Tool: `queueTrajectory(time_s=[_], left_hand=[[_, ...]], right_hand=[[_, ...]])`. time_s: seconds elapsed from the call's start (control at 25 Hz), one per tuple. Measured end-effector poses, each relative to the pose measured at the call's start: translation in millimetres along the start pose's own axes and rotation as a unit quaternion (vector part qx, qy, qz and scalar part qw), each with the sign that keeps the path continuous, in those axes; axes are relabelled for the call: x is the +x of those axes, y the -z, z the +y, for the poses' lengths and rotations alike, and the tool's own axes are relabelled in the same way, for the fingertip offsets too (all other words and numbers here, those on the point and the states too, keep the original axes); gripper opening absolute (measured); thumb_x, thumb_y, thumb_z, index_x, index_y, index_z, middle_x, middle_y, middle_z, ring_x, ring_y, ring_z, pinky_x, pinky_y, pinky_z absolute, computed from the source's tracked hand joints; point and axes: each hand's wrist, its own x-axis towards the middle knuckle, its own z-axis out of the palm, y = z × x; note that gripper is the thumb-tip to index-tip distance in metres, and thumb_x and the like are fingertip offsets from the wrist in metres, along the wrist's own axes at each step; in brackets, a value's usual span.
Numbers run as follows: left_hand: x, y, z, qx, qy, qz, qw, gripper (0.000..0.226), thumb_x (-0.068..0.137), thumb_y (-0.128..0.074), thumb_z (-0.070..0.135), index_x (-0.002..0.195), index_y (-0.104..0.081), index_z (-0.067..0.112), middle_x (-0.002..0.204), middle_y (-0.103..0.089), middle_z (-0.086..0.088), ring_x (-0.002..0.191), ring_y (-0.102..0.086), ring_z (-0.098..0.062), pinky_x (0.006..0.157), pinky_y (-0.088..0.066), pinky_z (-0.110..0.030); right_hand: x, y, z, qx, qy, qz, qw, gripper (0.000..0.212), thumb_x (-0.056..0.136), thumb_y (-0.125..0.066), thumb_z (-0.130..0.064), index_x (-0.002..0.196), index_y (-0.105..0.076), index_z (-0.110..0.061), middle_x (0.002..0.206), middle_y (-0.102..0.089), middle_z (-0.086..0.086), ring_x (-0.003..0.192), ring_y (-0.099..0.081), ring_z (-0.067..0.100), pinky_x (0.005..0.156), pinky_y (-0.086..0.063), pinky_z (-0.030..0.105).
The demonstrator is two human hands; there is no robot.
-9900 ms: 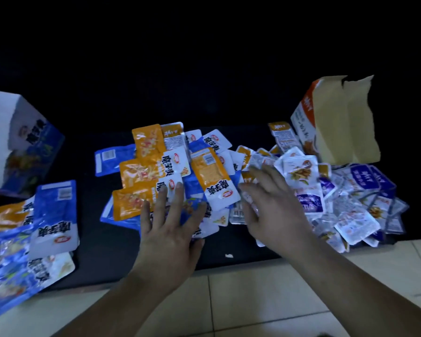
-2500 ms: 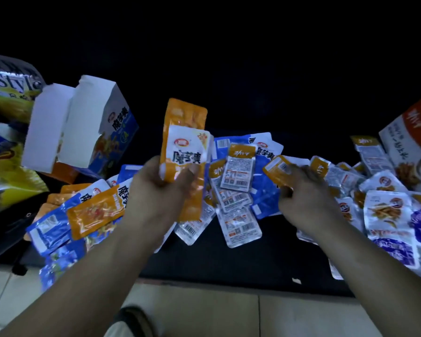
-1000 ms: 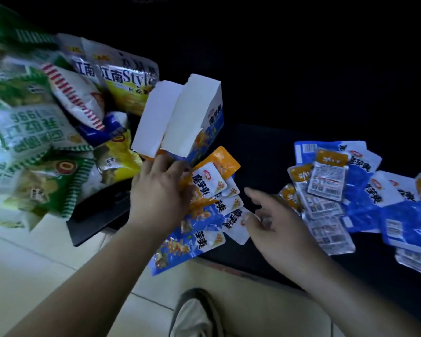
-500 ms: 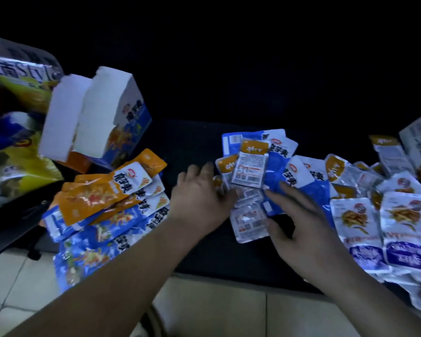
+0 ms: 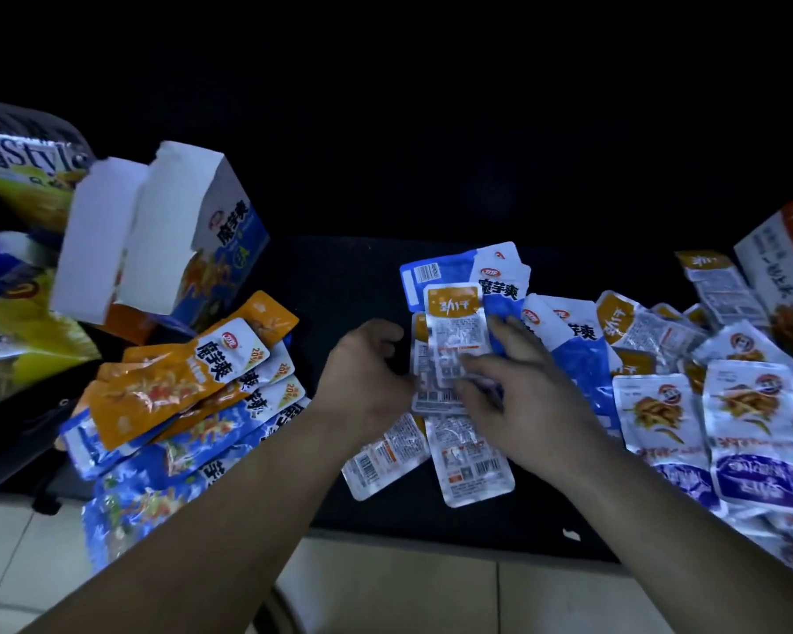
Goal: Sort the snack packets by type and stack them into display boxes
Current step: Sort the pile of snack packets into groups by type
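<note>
- Both hands meet over silver packets w/ orange tops, stacked face-down between them.
- Left hand: fingers curled at stack's left edge; can't tell if gripping.
- Right hand: fingers spread, pressing stack flat, prob. squaring one type together.
- Left of left hand: sorted orange/blue packets, open display box beyond.
- Right of right hand: unsorted packets.

A: Legible print?
B: "魔芋爽" and "20%" are read on the orange packet; "魔芋爽" is repeated on the blue packet and the box. "Styl" is noted on the large bag. Silver packet: print not resolved.
</note>
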Motion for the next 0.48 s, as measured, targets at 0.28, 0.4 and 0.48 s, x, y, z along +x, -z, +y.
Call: queueTrajectory(time_s=[0.28, 0.4, 0.48], left_hand=[[-59, -3, -23, 0.346, -0.072, 0.004, 0.935, 0.097, 0.059, -0.061, 0.093, 0.136, -0.048, 0.035, 0.122, -0.049, 0.008, 0.115, -0.049, -0.019, 0.096, -0.044, -0.038], [-59, -12, -26, 0.324, -0.063, -0.01, 0.944, 0.089, 0.066, -0.074, 0.079, 0.138, -0.044, 0.037, 0.122, -0.045, 0.009, 0.118, -0.047, -0.018, 0.094, -0.039, -0.035], [-56, -9, -25, 0.255, -0.064, -0.006, 0.965, 0.071, 0.066, -0.083, 0.066, 0.123, -0.051, 0.037, 0.11, -0.043, 0.012, 0.102, -0.056, -0.015, 0.08, -0.044, -0.031]], right_hand=[[-16, -2, -5, -0.15, 0.045, 0.061, 0.986, 0.039, 0.095, -0.055, -0.053, 0.089, -0.073, -0.018, 0.128, -0.068, 0.005, 0.127, -0.057, 0.029, 0.093, -0.053, 0.043], [7, -6, -21, -0.161, -0.022, 0.073, 0.984, 0.048, 0.089, -0.06, -0.065, 0.103, -0.065, -0.019, 0.107, -0.057, 0.003, 0.108, -0.052, 0.026, 0.077, -0.049, 0.038], [19, -9, -29, -0.158, -0.085, 0.041, 0.983, 0.065, 0.086, -0.065, -0.065, 0.132, -0.056, -0.02, 0.121, -0.052, 0.007, 0.118, -0.045, 0.03, 0.086, -0.049, 0.042]])
